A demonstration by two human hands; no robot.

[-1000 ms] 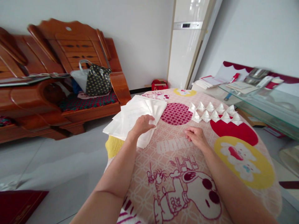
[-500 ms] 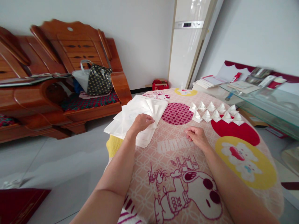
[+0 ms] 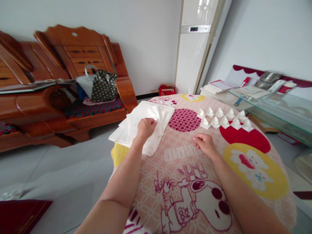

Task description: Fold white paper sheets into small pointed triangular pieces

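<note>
My left hand [image 3: 145, 127] rests on a loose stack of white paper sheets [image 3: 129, 130] at the left edge of the table, its fingers curled and pinching the top sheet. My right hand [image 3: 204, 143] lies on the pink cartoon tablecloth [image 3: 185, 182] in the middle, fingers loosely curled with nothing in them. Beyond it, several small folded white paper pieces [image 3: 223, 117] stand in two rows.
A carved wooden sofa [image 3: 60, 81] with a dotted bag [image 3: 102, 85] stands at the left across grey floor. A tall white air conditioner [image 3: 193, 48] is behind the table. A glass shelf [image 3: 275, 104] with papers and a metal bowl is at the right.
My left hand has slid a little further onto the paper stack and curled its fingers on the top sheet. My right hand has stayed in place.
</note>
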